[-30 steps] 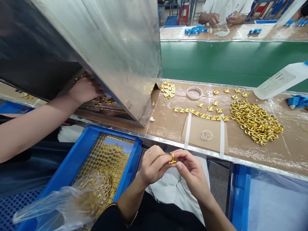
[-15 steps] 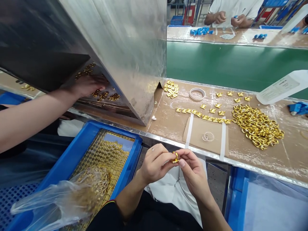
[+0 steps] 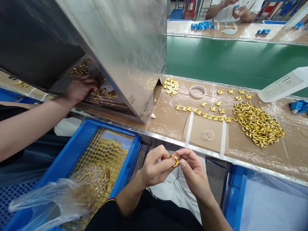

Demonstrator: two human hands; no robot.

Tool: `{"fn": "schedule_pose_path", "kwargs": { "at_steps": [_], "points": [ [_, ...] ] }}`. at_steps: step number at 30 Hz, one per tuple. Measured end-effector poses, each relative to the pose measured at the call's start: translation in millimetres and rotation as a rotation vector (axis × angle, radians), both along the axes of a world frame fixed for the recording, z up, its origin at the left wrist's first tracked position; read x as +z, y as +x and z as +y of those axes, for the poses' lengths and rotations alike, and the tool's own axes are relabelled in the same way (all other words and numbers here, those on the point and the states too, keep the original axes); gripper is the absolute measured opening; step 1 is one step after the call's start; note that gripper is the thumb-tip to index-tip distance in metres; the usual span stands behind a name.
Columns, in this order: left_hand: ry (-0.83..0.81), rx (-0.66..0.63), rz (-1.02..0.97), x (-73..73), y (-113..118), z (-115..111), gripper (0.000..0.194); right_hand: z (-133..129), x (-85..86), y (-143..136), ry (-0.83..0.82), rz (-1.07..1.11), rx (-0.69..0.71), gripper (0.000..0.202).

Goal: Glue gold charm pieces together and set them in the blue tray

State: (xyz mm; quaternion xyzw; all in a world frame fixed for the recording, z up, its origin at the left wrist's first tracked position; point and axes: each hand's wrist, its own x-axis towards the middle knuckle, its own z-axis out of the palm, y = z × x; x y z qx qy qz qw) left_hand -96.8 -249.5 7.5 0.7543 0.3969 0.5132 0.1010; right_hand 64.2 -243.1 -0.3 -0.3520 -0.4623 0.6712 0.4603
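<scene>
A gold ring (image 3: 176, 161) is pinched between my two hands, just in front of the bench edge and above my lap. My left hand (image 3: 156, 165) grips it from one side with thumb and fingers closed. From the other side my right hand (image 3: 194, 173) holds it with thumb and curled fingertips. Fingers hide part of the ring. Beyond them, a cardboard pad (image 3: 204, 136) is fixed to the bench with white tape strips. Small square gold pieces (image 3: 210, 117) form a row behind the pad. To their right lies a heap of gold rings (image 3: 258, 125).
A metal hood (image 3: 130, 64) stands at left; a co-worker's hand (image 3: 80, 88) reaches among gold pieces inside it. Below is a blue tray (image 3: 137, 141) with gold pieces and a plastic bag (image 3: 89, 189). A tape roll (image 3: 197, 91) and white bottle (image 3: 284, 85) sit on the bench.
The ring has turned and tilted between my fingers, with both hands staying at the same place. The co-worker's hand in the hood has shifted slightly left. Across the bench, another person's hand has risen.
</scene>
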Motion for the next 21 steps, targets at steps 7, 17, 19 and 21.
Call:
{"fn": "schedule_pose_path", "kwargs": {
  "at_steps": [7, 17, 19, 21],
  "points": [
    [-0.02, -0.053, -0.035, -2.0, 2.6, 0.9, 0.015, 2.1, -0.3, 0.9, 0.025, -0.005, 0.023, 0.019],
    [-0.072, -0.059, -0.071, -6.3, 3.0, -0.7, 0.015, 3.7, -0.8, 0.0, 0.031, 0.022, 0.033, 0.019],
    [-0.078, -0.055, -0.088, -6.7, 3.8, -1.1, 0.016, 3.8, -0.5, 0.0, 0.015, 0.033, 0.049, 0.018],
    [-0.089, -0.067, -0.106, -7.5, 4.3, -1.2, 0.016, 3.6, -0.1, 0.1, 0.005, 0.047, 0.059, 0.017]
  ]
}}
